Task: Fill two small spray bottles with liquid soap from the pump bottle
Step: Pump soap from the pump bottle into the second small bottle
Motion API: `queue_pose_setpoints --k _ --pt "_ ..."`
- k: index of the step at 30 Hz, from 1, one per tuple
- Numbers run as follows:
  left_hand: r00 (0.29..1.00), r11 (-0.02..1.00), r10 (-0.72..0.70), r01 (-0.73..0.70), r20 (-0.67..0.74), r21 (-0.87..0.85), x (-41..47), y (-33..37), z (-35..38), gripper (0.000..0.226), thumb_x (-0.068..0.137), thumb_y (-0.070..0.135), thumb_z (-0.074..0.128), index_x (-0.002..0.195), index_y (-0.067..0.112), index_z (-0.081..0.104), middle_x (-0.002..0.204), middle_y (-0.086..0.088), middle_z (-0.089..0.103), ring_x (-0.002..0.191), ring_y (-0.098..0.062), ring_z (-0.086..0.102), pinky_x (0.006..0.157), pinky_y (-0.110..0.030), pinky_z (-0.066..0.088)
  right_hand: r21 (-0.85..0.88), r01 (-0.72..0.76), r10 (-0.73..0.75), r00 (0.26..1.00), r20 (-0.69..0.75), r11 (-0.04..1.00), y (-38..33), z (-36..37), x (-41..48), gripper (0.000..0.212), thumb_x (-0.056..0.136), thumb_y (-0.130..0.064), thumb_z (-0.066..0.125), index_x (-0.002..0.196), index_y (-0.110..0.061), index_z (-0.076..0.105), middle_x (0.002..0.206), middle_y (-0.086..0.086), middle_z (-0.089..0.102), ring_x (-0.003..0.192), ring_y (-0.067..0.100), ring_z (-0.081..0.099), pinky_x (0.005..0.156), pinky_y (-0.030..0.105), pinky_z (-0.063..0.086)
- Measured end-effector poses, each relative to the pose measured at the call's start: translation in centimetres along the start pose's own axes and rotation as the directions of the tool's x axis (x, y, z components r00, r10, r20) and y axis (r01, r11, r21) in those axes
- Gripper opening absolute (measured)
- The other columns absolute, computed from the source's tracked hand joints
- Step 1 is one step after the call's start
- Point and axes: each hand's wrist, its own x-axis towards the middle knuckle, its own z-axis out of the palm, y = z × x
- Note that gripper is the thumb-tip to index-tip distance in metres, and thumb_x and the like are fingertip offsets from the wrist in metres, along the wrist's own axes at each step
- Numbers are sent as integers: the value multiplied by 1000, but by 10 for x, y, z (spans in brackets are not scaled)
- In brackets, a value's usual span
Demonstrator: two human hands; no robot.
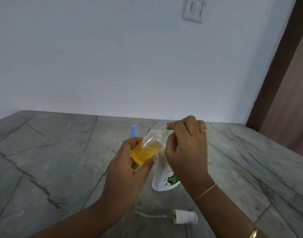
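While your left hand [128,162] grips the clear spray bottle [147,146], tilted and about half full of yellow soap, your right hand [186,148] presses the pump bottle's [164,177] green nozzle [168,128] at its open neck, fingers closed on the pump. Second bottle, blue cap [133,131], stands behind. Loose white sprayer top [185,217] lies on the counter [61,169].

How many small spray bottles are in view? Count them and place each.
2. One clear spray bottle, uncapped and part full of yellow liquid, is tilted in the left hand. A blue-capped bottle stands behind that hand, mostly hidden.
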Motion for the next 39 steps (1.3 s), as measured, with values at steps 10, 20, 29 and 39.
queue_pose_setpoints --k 10,20,29,39 --pt "1000 1000 2 -2 5 -10 -1 -1 0 35 64 47 62 92 47 41 87 32 52 81 7 60 64 1 42 7 -17 17 998 57 1000 3 -4 7 26 76 -8 40 82 -4 65 80 11 56 72 27 52 61 35 42" --pt "1000 1000 13 -13 12 -24 0 -1 0 34 65 48 61 92 47 41 88 32 51 89 21 51 65 3 40 0 -1 1 999 37 1000 1 -3 7 26 76 -7 41 82 -3 66 78 12 56 70 29 52 61 35 40" --pt "1000 1000 -7 7 7 -9 0 0 -1 41 64 48 62 100 40 45 95 24 58 82 -9 63 64 -6 47 -7 6 -6 999 44 1000 1 0 0 25 77 -7 41 81 -3 66 78 10 56 70 27 52 62 33 39" --pt "1000 1000 -12 12 17 -17 0 0 -1 39 63 48 61 96 43 43 94 28 54 84 -2 60 69 1 43 -18 0 2 997 79 1000 5 -5 11 27 76 -9 40 83 -4 66 79 11 57 72 29 53 63 36 42"
